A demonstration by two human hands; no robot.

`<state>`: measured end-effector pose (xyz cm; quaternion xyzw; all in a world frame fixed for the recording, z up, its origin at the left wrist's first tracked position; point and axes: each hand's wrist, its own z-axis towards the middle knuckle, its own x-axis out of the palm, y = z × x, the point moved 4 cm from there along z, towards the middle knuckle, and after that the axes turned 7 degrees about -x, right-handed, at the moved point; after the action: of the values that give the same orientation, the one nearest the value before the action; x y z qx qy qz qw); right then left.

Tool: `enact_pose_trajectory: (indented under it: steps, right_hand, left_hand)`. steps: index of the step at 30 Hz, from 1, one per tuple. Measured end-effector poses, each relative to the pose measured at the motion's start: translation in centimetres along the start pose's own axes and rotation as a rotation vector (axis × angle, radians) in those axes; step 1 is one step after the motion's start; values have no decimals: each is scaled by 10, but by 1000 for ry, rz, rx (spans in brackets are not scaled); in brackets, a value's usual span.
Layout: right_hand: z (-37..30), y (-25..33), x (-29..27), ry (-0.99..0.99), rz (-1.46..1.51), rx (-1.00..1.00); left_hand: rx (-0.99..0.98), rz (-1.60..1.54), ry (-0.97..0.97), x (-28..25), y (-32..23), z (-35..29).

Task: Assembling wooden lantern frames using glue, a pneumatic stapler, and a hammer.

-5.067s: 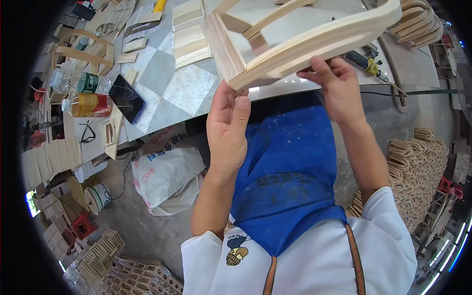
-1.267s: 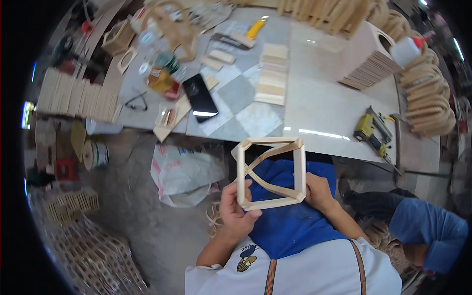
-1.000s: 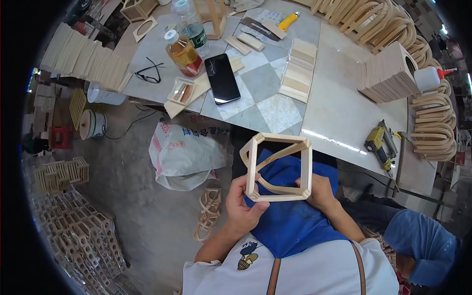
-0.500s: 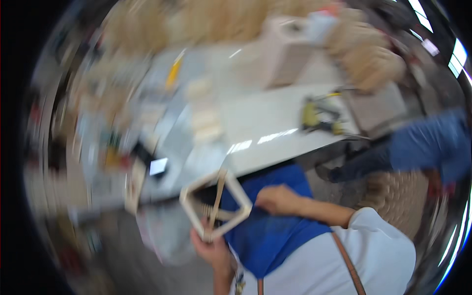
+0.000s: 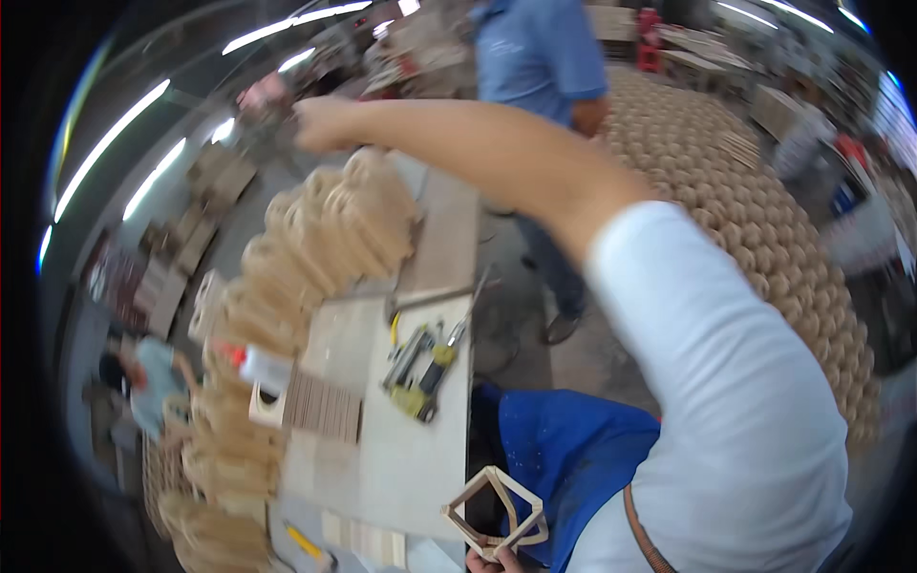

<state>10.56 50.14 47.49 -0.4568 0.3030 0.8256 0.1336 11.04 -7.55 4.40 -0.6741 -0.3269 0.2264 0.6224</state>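
Note:
At the bottom, my left hand [image 5: 492, 562] grips a small pale wooden frame [image 5: 493, 514], a box-like skeleton of thin bars, at its lower corner. The frame is beside the table edge, in front of my blue apron [image 5: 573, 435]. My right arm stretches far up and to the left, and my right hand [image 5: 325, 124] is over the far end of the table. It is nearest to stacked, curved wooden pieces [image 5: 368, 196]. Motion smears its fingers, so their grip does not show. A yellow-green and black nail gun [image 5: 420, 377] lies on the white tabletop [image 5: 401, 477].
A stack of square wooden boards [image 5: 323, 406] stands beside a white bottle with a red cap [image 5: 263, 365]. A yellow knife [image 5: 304, 540] lies near wooden strips [image 5: 363, 540]. Beyond the table stands a person in a blue shirt [image 5: 535, 62]. Round wooden pieces [image 5: 735, 210] cover the right floor.
The view has swung to the right. My right hand has left the apron and reached up and away; my left hand still holds the wooden frame.

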Motion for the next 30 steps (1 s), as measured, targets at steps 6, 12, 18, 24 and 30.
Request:
enact_pose_trajectory:
  steps: [6,12,18,24,30]
  right_hand:
    - [72,-21,-35,-32,-597,109]
    - [99,-50,-47,-111,-609,74]
    - [120,-71,-32,-58,-547,124]
    - [113,-97,-29,-20,-563,161]
    - [100,-106,-37,8,-614,196]
  left_hand:
    - [-61,106,127,26,7,29]
    - [58,79,-9,39,6,33]
    - [40,47,-74,28,11,31]
    - [-62,59,-77,28,15,35]
    - [-101,178,-82,41,-5,32]
